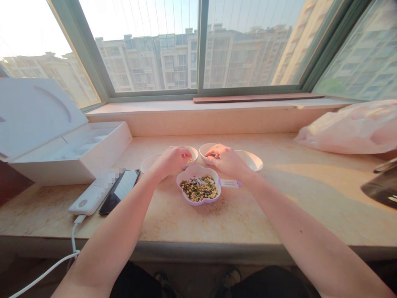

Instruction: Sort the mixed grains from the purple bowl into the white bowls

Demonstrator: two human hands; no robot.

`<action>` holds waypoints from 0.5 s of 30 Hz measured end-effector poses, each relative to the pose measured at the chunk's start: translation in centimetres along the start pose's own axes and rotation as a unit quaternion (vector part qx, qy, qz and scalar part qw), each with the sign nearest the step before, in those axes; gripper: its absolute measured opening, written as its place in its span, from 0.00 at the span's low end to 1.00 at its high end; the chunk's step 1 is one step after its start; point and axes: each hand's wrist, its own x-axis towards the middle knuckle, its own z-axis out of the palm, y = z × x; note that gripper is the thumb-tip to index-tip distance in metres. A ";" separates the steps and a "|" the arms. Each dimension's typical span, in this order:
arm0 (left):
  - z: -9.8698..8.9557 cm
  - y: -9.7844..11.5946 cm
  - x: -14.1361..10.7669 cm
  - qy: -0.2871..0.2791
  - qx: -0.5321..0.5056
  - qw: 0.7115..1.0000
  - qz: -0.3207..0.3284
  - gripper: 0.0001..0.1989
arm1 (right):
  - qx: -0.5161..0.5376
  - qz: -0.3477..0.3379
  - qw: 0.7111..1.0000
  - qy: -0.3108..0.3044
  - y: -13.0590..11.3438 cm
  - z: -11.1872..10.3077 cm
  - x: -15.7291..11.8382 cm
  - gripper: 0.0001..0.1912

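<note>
A flower-shaped bowl with a purple rim (pixel 179 182) stands in front of my hands, holding mixed yellow and dark green beans (pixel 199 189). My left hand (pixel 175 159) is at a small white bowl (pixel 195 151) with some yellow beans in it. Its fingers are curled together, and anything between them is hidden. At a second white bowl (pixel 203 149) with dark pieces inside, my right hand (pixel 226 158) reaches in with bent, closed fingers; their tips are too small to make out. Two more white bowls flank these, one at left (pixel 149 164) and one at right (pixel 254 160).
A white power bank (pixel 89 203) with a cable and a dark phone (pixel 120 190) lie left of my arm. An open white box (pixel 105 145) stands behind them. At right are a plastic bag (pixel 356 128) and a dark shiny object (pixel 381 186). Windows rise beyond the sill.
</note>
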 end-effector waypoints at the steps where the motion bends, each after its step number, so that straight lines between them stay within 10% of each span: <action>1: 0.0 -0.3 0.1 0.006 0.008 1.000 -0.014 0.11 | 0.001 -0.008 1.000 -0.004 -0.2 0.0 -0.1 0.09; 8: 0.6 -1.7 0.3 -0.029 0.024 0.999 -0.019 0.09 | 0.022 -0.048 0.998 -0.039 -1.2 -0.1 -0.7 0.12; 15: 0.6 -1.7 0.4 0.007 0.048 0.998 -0.047 0.13 | 0.067 -0.097 0.973 -0.199 -2.6 0.3 -1.8 0.12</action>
